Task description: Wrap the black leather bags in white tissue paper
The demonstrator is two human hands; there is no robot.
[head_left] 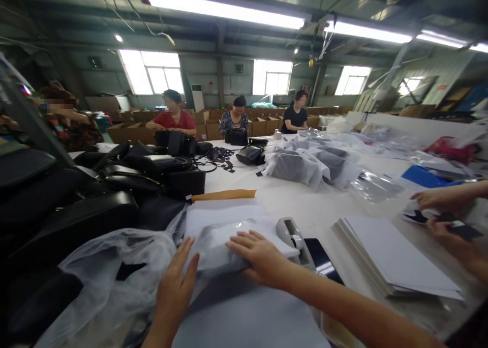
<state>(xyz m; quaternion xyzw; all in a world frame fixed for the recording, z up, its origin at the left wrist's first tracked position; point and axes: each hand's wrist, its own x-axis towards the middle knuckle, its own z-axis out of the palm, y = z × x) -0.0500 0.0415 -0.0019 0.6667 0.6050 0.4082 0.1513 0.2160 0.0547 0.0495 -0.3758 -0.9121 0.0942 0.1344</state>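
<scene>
A white-wrapped bundle (219, 241) with a clear, shiny surface lies on white paper sheets (244, 312) in front of me. My right hand (261, 256) rests on its top right part, fingers stretched out. Beside the bundle's left edge, my left hand (177, 282) is upright with thumb and fingers apart, holding nothing. A grey tape dispenser (292, 233) stands just right of the bundle, next to a dark phone-like object (324, 261). Thin translucent plastic (110, 266) spreads left of my left hand.
Black bags (95, 215) are heaped at the left. Wrapped bags (301, 162) sit further back. A stack of white sheets (396, 256) lies at the right, near another person's hands (446, 215). Several people sit across the table.
</scene>
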